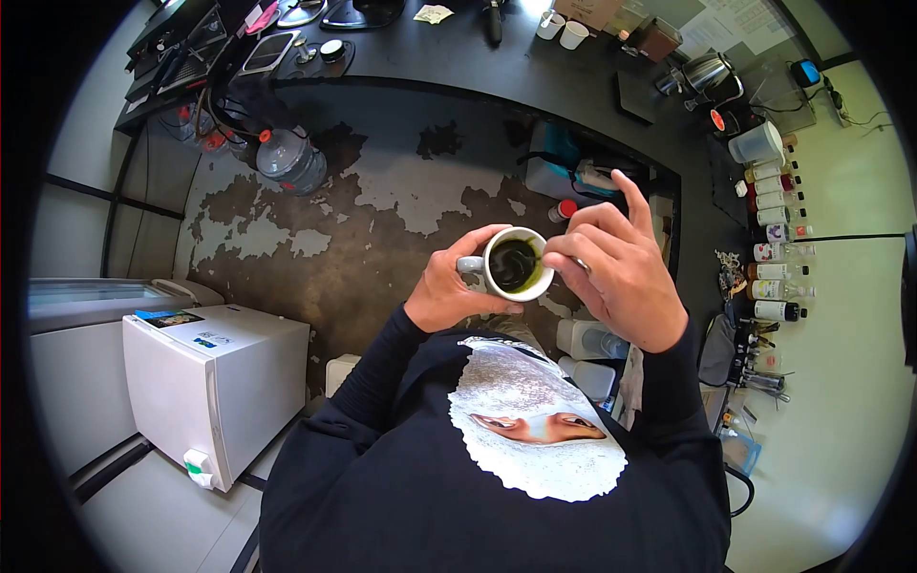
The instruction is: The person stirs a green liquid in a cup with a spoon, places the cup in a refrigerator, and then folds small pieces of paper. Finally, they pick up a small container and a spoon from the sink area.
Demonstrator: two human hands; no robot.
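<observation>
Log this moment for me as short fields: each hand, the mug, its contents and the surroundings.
Left hand: wrapped around the white mug
Right hand: at the mug's right rim, pinching a thin utensil, mostly hidden
Mug: in front of the body, handle toward the left hand
Contents: dark green liquid
Ahead: black counter
Left side: white box-shaped appliance and large clear jug
Right side: row of bottles

Our left hand (451,279) curls in a grip; our right hand (616,272) pinches, little finger (632,202) lifted, both forearms (375,365) reaching forward.
</observation>
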